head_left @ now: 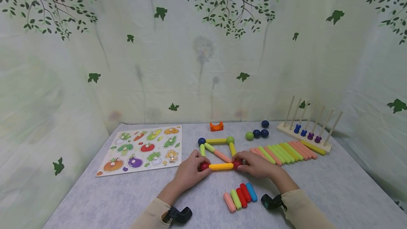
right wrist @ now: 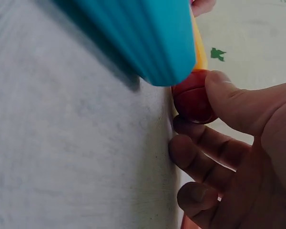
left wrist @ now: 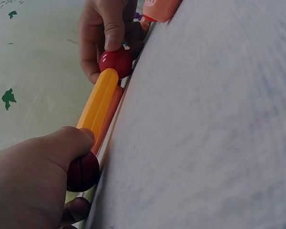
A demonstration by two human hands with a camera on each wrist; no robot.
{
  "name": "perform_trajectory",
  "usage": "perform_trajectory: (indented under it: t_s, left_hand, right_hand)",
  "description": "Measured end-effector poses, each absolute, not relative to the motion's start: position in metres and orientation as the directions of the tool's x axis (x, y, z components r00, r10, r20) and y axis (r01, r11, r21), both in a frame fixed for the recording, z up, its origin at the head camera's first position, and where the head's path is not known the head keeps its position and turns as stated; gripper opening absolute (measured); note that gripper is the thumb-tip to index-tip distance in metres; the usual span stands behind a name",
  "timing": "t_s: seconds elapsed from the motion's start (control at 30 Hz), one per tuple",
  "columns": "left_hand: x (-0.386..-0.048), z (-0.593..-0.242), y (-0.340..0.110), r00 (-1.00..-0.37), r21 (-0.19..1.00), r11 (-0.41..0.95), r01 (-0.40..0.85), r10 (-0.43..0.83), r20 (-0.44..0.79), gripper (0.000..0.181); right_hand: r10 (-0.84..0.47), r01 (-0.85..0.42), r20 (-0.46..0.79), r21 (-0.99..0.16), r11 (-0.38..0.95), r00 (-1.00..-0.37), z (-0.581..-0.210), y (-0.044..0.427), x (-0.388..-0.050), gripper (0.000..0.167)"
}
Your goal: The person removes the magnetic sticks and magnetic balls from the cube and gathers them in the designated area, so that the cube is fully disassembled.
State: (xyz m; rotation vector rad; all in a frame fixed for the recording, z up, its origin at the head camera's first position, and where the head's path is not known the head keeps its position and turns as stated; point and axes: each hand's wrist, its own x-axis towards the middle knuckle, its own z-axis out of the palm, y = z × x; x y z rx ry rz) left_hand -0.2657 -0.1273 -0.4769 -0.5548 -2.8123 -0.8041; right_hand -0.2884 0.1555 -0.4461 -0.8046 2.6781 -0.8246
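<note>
On the table lies a four-sided frame of coloured rods and balls. My left hand (head_left: 189,168) grips the red ball (head_left: 204,166) at its near left corner. A second red ball (right wrist: 193,98), at the near right corner, is pinched by my right hand (head_left: 255,164) between thumb and fingers. An orange-yellow rod (head_left: 221,166) spans the two red balls. The far corners are a dark blue ball (head_left: 201,141) and a green ball (head_left: 230,140), joined by a yellow rod (head_left: 216,141). Inside the frame lie a light green rod (head_left: 209,147) and a salmon rod (head_left: 222,156).
Nearer me lie several short rods, including a blue rod (head_left: 251,192). A row of longer rods (head_left: 283,153) stretches right, before a pegged wooden stand (head_left: 327,146). Loose balls (head_left: 249,135) and an orange block (head_left: 216,127) sit behind; a vegetable puzzle board (head_left: 143,169) is left.
</note>
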Motion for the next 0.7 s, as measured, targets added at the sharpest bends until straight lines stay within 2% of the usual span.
perform_trajectory:
  t_s: [0.7]
  left_hand:
    - [-0.266, -0.476, -0.127, -0.928, 0.483, 0.793, 0.37, 0.298, 0.223, 0.019]
  right_hand:
    - [-0.555, -0.388, -0.152, -0.566, 0.727, -0.818, -0.44, 0.166, -0.287, 0.015]
